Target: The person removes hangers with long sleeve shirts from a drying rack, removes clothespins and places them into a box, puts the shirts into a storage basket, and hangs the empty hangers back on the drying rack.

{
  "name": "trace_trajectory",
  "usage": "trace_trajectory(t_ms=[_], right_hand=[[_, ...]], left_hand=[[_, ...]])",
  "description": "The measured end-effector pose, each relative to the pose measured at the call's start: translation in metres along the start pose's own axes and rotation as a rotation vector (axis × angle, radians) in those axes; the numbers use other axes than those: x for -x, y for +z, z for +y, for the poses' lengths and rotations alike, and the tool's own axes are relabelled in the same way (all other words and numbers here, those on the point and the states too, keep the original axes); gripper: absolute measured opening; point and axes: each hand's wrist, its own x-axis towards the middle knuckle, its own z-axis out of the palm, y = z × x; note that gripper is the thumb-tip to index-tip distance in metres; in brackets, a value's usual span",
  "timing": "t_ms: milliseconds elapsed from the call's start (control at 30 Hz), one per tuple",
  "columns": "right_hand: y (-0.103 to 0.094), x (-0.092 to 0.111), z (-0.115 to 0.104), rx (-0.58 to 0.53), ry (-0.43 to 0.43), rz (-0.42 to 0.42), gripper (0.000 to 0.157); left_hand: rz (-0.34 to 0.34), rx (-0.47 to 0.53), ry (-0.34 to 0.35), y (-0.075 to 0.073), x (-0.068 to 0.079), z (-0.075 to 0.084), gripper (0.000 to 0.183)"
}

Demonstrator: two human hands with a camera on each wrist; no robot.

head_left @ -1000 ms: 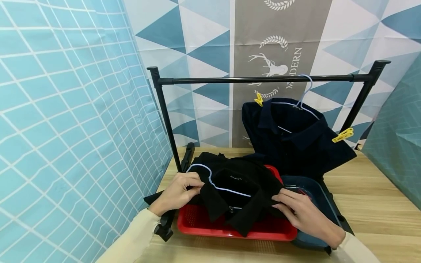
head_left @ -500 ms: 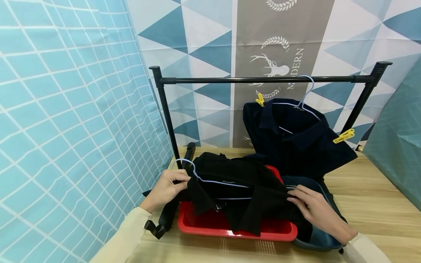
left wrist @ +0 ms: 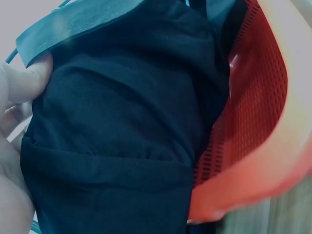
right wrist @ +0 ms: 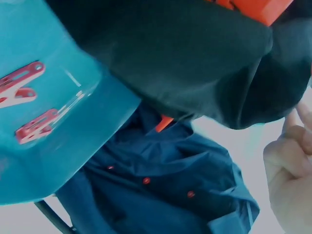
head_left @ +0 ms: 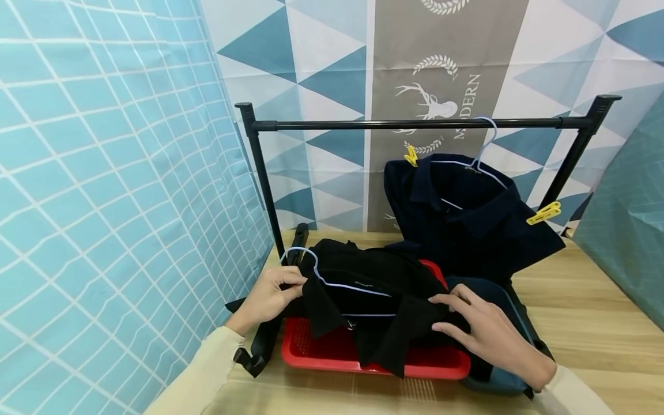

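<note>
A black collared shirt [head_left: 381,268] lies over the red basket [head_left: 332,354], a pale blue hanger [head_left: 353,287] inside its neck. The hanger's hook sticks out toward the left, above my left hand [head_left: 272,294]. That hand pinches the shirt near the collar; the left wrist view shows the thumb [left wrist: 41,75] on the cloth under the collar flap. My right hand [head_left: 482,328] is over the shirt's right shoulder, thumb and fingers spread apart, fingertips at the fabric. In the right wrist view the black cloth [right wrist: 195,63] hangs beside its curved fingers.
A black rack [head_left: 363,125] stands behind. A navy shirt [head_left: 467,230] hangs on it at the right, with a yellow clothespin [head_left: 543,213] at each shoulder. A blue basin [head_left: 500,377] beside the basket holds red clothespins [right wrist: 22,83].
Both hands first moved apart, stretching the collar sideways and shifting the hanger left. Then the right hand came back leftward and its fingers spread, off the shoulder edge it was pinching.
</note>
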Motion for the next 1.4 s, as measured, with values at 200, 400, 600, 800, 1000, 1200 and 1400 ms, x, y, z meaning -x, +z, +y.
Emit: trace_trajectory(t_ms=[200,400,600,800,1000,1200,1400], right_hand=[[0.003,-0.006,-0.003,-0.067,-0.127,0.072,0.029],[0.000,-0.006,0.005,-0.142,-0.103,0.103,0.039],[-0.002,-0.010,0.006,-0.190,0.104,0.047,0.029],[0.009,-0.013,0.003,-0.210,0.262,-0.072,0.020],[0.011,-0.011,-0.002,-0.131,0.239,-0.038,0.038],[0.001,-0.011,-0.011,-0.128,0.163,0.116,0.039],[0.003,-0.012,-0.020,-0.156,0.158,0.027,0.026]], left_hand=[[-0.007,0.036,-0.008,0.001,-0.002,0.004,0.024],[-0.049,0.166,0.007,0.003,0.003,-0.026,0.024],[-0.083,0.280,0.030,0.001,0.004,-0.024,0.021],[-0.066,0.311,0.023,0.003,0.002,-0.023,0.020],[-0.048,0.223,-0.008,0.005,0.001,-0.025,0.020],[-0.018,0.162,-0.066,0.006,0.003,-0.026,0.021],[0.004,0.113,-0.081,0.008,0.004,-0.024,0.021]])
